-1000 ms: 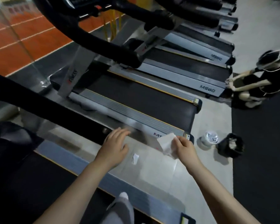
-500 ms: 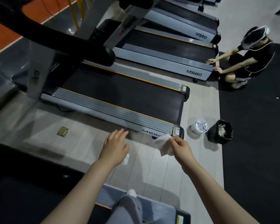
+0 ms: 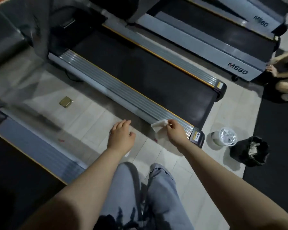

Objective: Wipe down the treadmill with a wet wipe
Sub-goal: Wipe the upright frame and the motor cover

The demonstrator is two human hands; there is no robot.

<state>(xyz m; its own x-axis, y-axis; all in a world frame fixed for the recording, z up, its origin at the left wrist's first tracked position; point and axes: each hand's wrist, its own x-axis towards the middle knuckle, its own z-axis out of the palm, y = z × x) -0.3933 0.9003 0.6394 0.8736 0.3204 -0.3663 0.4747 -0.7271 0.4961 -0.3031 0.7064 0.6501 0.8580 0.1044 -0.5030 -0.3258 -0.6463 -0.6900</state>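
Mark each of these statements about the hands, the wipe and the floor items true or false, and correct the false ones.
1. The right hand pinches the white wet wipe at the grey ribbed side rail of the treadmill. True.
2. The left hand grips a spray bottle. False: it is open and holds nothing.
3. The black bin bag stands on the treadmill's black belt. False: it stands on the floor, beside the white round tub of wipes.
4. A small brass-coloured floor plate lies in the pale tiles. True.
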